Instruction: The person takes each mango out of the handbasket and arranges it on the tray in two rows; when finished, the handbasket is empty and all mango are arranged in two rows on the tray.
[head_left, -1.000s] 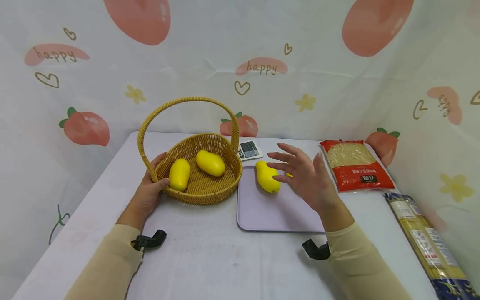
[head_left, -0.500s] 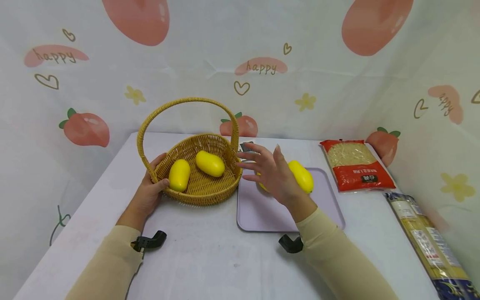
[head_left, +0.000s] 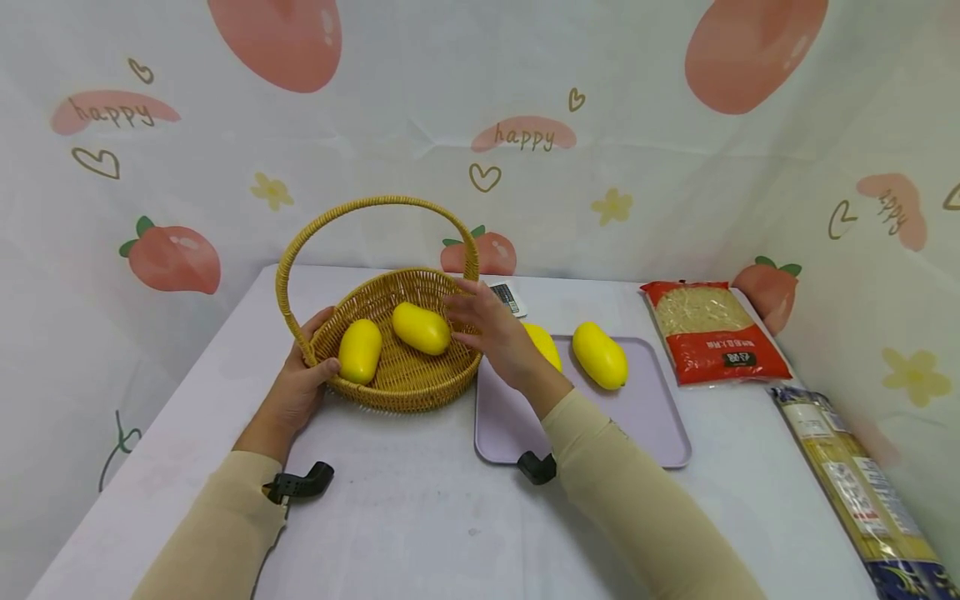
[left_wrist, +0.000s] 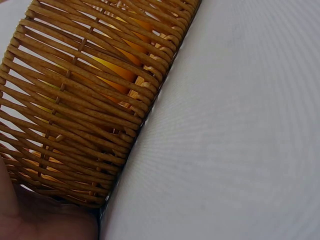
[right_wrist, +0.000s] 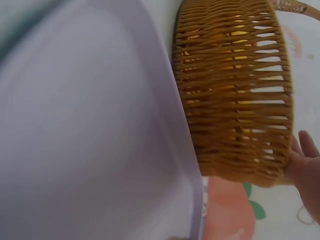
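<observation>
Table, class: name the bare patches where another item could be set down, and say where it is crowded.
Free: the table in front, between the two sleeves; the back left corner behind the basket; the tray's near half. Crowded: the basket's right rim, where the right hand reaches by a mango, and the right edge with the red packet and noodle pack.

The right hand [head_left: 491,333] has moved from the right of centre in the head view leftward to the basket [head_left: 405,392] rim near frame centre, fingers extended toward the mango [head_left: 422,327] inside. This uncovers the second mango [head_left: 600,355] on the tray [head_left: 652,417], while another mango [head_left: 544,343] is now partly hidden.
</observation>
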